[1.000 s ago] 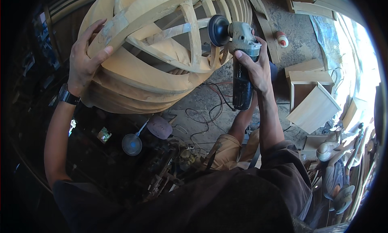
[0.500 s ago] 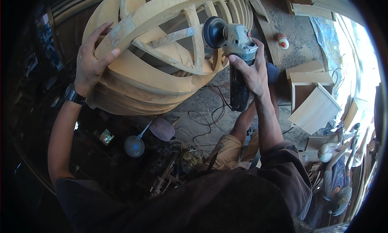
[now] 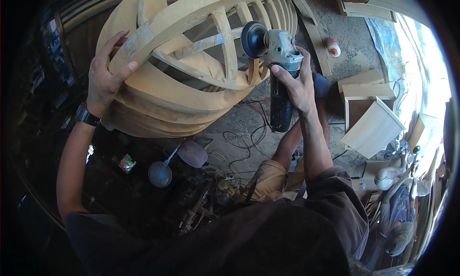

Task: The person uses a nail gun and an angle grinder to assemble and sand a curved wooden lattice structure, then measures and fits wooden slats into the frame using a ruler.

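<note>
A large curved wooden frame, built of pale bent ribs and slats, fills the upper left. My left hand is closed around its thick outer rim at the left end, thumb on the near side. My right hand wraps the body of an angle grinder with a grey metal head and a dark handle that points down. The grinder's round black pad faces left, in front of the frame's right-hand slats; whether it touches the wood I cannot tell.
A white bottle with a red top stands on the floor. Pale wooden boxes lie at the right, near another person. Cables trail over the floor below the frame. A small fan-shaped object and cluttered tools lie lower left.
The frame's rim and my left hand have shifted slightly to the left. The grinder in my right hand has barely moved. The other person at the right has shifted a little.
</note>
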Action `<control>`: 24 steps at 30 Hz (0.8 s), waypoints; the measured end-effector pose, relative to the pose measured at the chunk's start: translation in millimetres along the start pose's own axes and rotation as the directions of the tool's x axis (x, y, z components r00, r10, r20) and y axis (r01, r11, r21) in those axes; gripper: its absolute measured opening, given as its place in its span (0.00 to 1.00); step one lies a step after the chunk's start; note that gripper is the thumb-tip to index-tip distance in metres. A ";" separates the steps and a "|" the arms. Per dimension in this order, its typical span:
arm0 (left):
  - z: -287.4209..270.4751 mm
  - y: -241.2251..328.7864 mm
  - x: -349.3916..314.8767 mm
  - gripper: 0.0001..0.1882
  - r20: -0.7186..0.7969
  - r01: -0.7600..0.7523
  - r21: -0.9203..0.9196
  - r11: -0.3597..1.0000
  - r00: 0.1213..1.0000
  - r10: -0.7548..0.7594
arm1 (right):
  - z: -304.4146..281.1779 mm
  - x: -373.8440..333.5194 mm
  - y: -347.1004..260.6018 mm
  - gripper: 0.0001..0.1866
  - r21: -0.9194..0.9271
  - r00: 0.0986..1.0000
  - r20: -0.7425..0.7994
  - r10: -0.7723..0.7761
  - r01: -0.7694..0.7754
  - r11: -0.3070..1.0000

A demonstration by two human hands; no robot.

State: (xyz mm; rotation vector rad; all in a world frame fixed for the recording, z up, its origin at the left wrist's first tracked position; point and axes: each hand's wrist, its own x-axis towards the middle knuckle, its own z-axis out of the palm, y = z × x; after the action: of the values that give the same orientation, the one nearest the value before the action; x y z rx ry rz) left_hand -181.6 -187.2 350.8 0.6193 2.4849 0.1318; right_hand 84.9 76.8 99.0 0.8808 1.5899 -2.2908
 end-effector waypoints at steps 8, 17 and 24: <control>-0.1 -1.6 -5.4 0.42 -0.012 0.015 0.012 1.000 1.000 -0.015 | -11.2 1.6 17.3 0.45 0.218 0.994 -0.088 0.059 -0.039 0.975; -2.0 2.5 -1.6 0.45 0.053 0.075 0.025 0.997 0.996 -0.077 | -2.4 17.7 5.7 0.49 0.116 0.998 0.045 0.038 -0.043 0.992; 0.5 -0.2 -4.0 0.41 -0.022 -0.010 0.035 0.999 1.000 0.011 | 7.8 9.1 -3.2 0.49 0.040 0.998 0.013 -0.063 0.063 0.997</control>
State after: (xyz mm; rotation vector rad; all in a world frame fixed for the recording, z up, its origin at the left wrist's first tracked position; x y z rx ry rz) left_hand -178.5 -189.3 352.3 0.6492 2.5100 0.0994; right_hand 73.3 72.3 98.0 0.8332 1.5939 -2.3736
